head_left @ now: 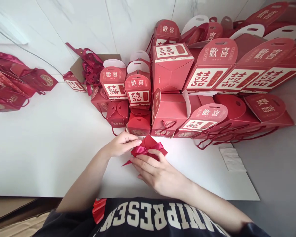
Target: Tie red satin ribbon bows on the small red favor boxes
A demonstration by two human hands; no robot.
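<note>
Left hand (123, 144) and right hand (155, 171) pinch satin ribbon (143, 150) on small red box (150, 142); uneven pull would probably slip the bow undone.

White table (51, 148) under red boxes (167, 112)

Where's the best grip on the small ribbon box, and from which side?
Probably the bare far corner of the box, pinched from the far side and above. It lies flat and low on the table; the bow covers its near half, and the left hand and right hand crowd that edge.
</note>
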